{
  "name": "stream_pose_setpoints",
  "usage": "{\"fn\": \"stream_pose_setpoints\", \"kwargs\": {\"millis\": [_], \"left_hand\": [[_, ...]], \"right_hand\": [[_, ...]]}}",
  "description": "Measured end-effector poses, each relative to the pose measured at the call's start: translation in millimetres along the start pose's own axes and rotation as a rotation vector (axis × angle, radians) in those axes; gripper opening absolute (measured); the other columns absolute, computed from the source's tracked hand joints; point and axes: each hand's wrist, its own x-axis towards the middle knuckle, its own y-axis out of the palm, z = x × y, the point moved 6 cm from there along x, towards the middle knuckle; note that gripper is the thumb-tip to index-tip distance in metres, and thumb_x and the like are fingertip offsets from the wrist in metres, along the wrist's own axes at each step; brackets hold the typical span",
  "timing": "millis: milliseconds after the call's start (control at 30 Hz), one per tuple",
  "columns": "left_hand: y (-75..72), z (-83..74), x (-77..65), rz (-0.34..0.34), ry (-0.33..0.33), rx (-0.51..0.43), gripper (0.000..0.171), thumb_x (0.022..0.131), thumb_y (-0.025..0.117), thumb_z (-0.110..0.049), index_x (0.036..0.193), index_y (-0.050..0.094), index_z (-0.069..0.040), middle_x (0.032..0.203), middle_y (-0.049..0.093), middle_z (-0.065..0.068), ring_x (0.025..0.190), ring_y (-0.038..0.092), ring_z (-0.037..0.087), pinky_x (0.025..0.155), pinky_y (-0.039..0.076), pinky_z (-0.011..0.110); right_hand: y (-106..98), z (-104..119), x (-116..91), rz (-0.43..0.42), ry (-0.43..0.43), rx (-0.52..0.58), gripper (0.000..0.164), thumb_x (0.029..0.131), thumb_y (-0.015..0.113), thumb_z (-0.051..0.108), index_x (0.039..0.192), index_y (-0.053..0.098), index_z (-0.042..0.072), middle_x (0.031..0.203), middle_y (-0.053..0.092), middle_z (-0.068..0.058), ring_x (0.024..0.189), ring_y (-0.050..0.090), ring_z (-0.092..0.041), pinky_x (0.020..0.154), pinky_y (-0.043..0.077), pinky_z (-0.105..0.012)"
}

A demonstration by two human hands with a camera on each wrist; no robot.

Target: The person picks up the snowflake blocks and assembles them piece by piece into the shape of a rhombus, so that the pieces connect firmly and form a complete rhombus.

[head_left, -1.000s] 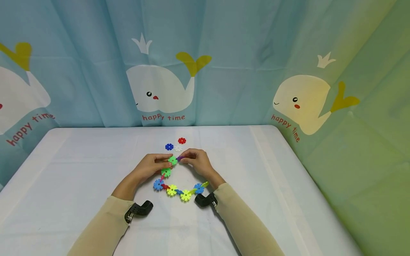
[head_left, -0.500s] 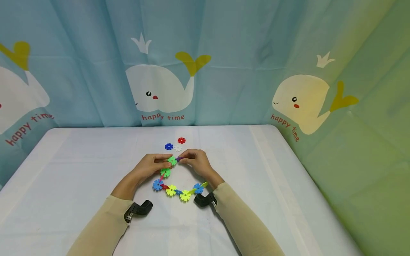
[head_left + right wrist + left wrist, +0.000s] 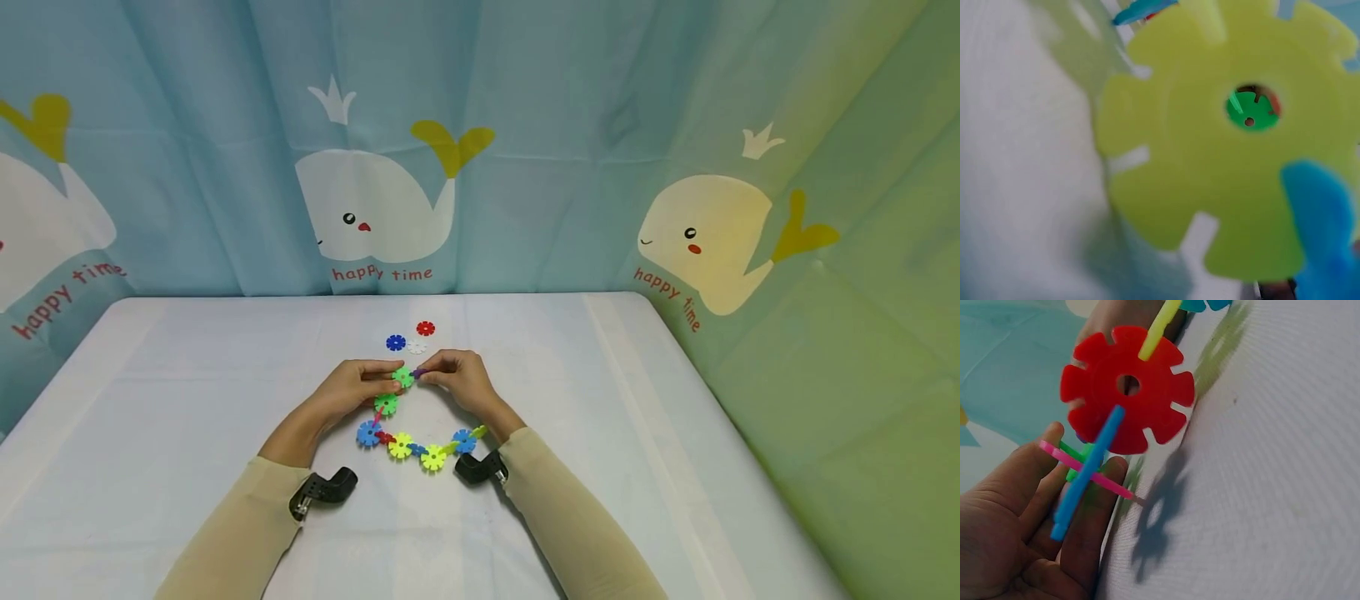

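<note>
My left hand point(image 3: 341, 396) pinches a green notched plastic disc point(image 3: 402, 377) between thumb and fingers. A purple disc point(image 3: 418, 374), seen edge-on, meets its right side; my right hand point(image 3: 465, 383) pinches it, covering part of it. Below, a second green disc point(image 3: 386, 405) leads through a pink one point(image 3: 378, 416) into a curved chain of interlocked discs. This chain runs past a blue disc point(image 3: 368, 433) and yellow discs point(image 3: 432, 458) to a yellow end disc point(image 3: 478, 432) near the right wrist. Close up, the left wrist view shows a red disc point(image 3: 1097, 362); a yellow disc point(image 3: 1185, 137) fills the right wrist view.
Beyond the hands lie three loose discs: a blue one point(image 3: 395, 342), a white one point(image 3: 417, 347) and a red one point(image 3: 425, 328). They rest on a white-covered table point(image 3: 637, 467). Behind its far edge hangs a blue whale-print curtain point(image 3: 555, 217).
The purple disc has shifted slightly left and down, against the green disc. Both hands stay almost where they were, and the chain has barely moved.
</note>
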Motion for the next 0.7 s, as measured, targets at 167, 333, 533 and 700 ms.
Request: {"fn": "stream_pose_setpoints", "kwargs": {"millis": [167,333,533,700], "left_hand": [[0.8,0.1,-0.2,0.016,-0.02,-0.042,0.048,0.092,0.071,-0.018,0.136,0.058,-0.004,0.121,0.068,0.016,0.091,0.067,0.009,0.078,0.054,0.021],[1.7,1.3,1.1,0.02,-0.028,-0.036,0.048,0.092,0.071,-0.019,0.136,0.059,-0.005,0.124,0.067,0.016,0.098,0.068,0.012,0.084,0.053,0.022],[1.6,1.3,0.4,0.015,-0.052,-0.043,0.049,0.091,0.072,-0.021,0.137,0.059,-0.009,0.129,0.065,0.015,0.103,0.066,0.014,0.084,0.055,0.025],[-0.9,-0.3,-1.6,0.011,-0.058,-0.031,0.05,0.09,0.073,-0.023,0.136,0.059,-0.011,0.127,0.066,0.014,0.1,0.067,0.014,0.081,0.055,0.026]], "right_hand": [[2,-3,1,-0.013,0.002,0.002,0.009,0.086,0.071,-0.001,0.095,0.074,-0.005,0.095,0.074,-0.016,0.088,0.07,-0.022,0.081,0.055,-0.025],[3,-6,2,-0.013,0.022,0.007,0.01,0.086,0.072,-0.001,0.095,0.074,-0.004,0.095,0.074,-0.016,0.088,0.07,-0.023,0.08,0.055,-0.023],[6,-28,9,-0.011,0.017,0.029,0.014,0.087,0.073,0.003,0.1,0.074,-0.001,0.101,0.073,-0.016,0.092,0.069,-0.028,0.08,0.055,-0.023],[5,-43,15,-0.014,0.028,0.043,0.018,0.085,0.076,0.008,0.103,0.075,0.005,0.103,0.074,-0.011,0.089,0.069,-0.017,0.077,0.054,-0.02]]}}
